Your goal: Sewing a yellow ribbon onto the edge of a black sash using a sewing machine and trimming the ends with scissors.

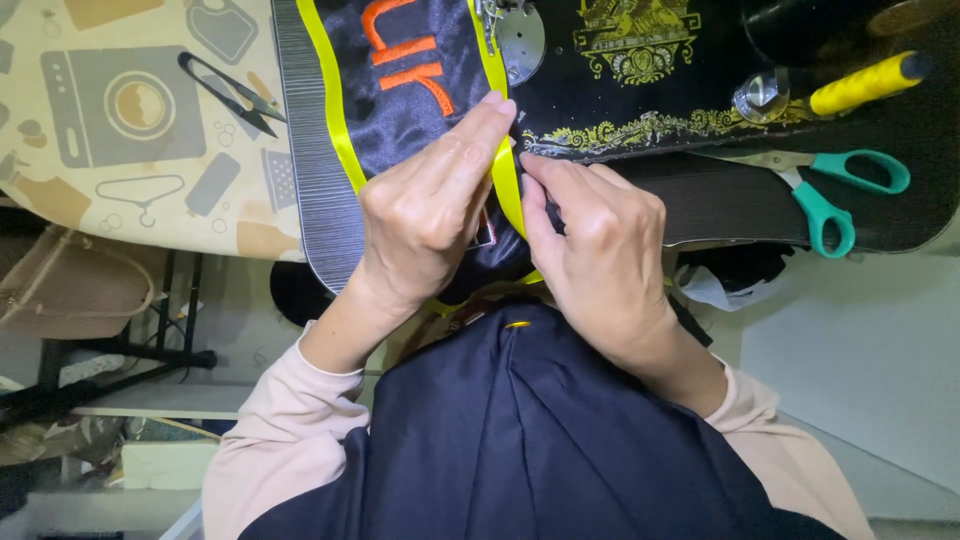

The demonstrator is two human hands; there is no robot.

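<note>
Presently pinching glossy yellow ribbon trim between left hand and right hand fingertips (needle at twelve o'clock), steadying edge on black satin cloth.

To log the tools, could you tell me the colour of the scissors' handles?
Teal green, on the scissors; head view.
</note>
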